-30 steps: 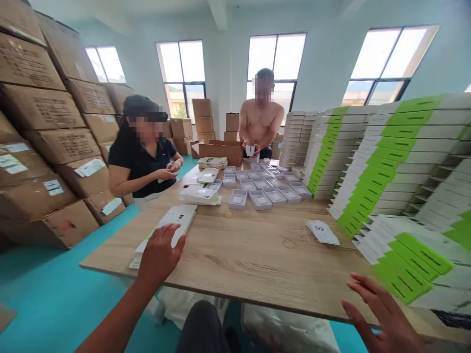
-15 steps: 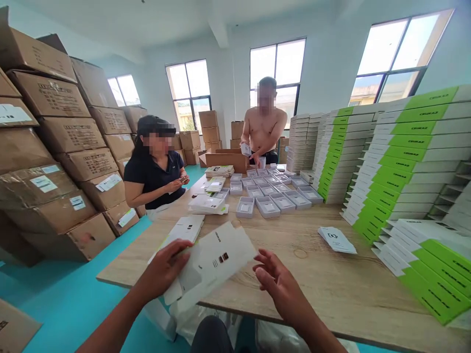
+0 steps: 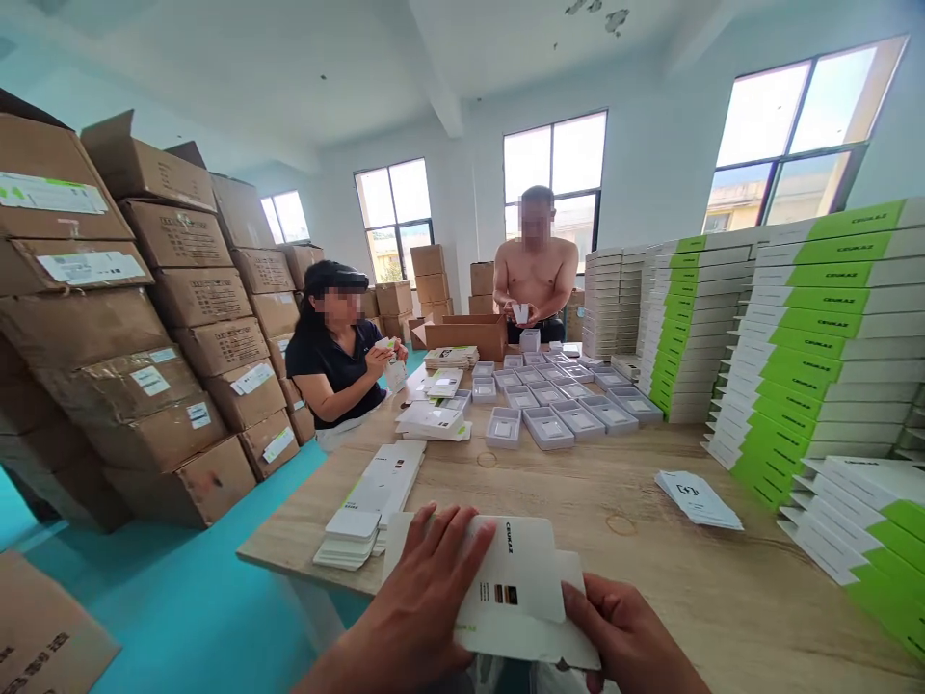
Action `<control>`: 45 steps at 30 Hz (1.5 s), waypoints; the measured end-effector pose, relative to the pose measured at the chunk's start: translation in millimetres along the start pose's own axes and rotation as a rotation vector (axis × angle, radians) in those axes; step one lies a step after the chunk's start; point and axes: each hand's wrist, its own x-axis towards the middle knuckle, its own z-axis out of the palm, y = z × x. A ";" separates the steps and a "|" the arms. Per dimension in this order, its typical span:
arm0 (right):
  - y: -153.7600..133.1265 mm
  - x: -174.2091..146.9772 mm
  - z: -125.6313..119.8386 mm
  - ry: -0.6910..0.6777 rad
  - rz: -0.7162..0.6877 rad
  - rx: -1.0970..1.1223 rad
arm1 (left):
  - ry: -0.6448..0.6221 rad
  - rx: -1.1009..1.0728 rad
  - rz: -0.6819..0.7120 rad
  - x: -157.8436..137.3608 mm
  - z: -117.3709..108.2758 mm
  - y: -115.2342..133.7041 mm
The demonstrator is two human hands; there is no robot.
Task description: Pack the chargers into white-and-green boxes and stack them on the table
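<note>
Big picture first: a pale-walled room with a bright teal floor (image 3: pixel 180 598), and brown cardboard cartons (image 3: pixel 198 294) piled high on the left. Across the middle runs the light wood-grain table (image 3: pixel 535 492), two co-workers busy at its far side. On the right, tall stacks of white-and-green boxes (image 3: pixel 809 376) loom; plenty look made up already. Far centre, pale grey open trays (image 3: pixel 578 421) sit in rows. Near left lies a pile of flat white printed cartons (image 3: pixel 383 487), apparently yet to be worked, so this looks only partway through. And here's the action: one white printed cardboard carton (image 3: pixel 531 569) at the near edge, seemingly flat. The left hand (image 3: pixel 434 583) holds it, fingers spread over its top, while the right hand (image 3: pixel 621 622) pinches the right end. Smallest, near right: fanned white cards (image 3: pixel 699 498).
</note>
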 end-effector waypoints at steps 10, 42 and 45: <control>-10.0 -25.4 12.9 0.288 -0.137 0.208 | 0.028 -0.115 -0.083 9.6 3.8 28.1; -4.3 -44.9 -8.2 0.365 -0.046 -0.157 | -0.002 -0.079 0.240 17.9 8.1 30.9; 4.7 -46.6 -1.1 0.404 -0.312 0.156 | -0.032 -0.455 -0.012 25.7 -0.9 39.2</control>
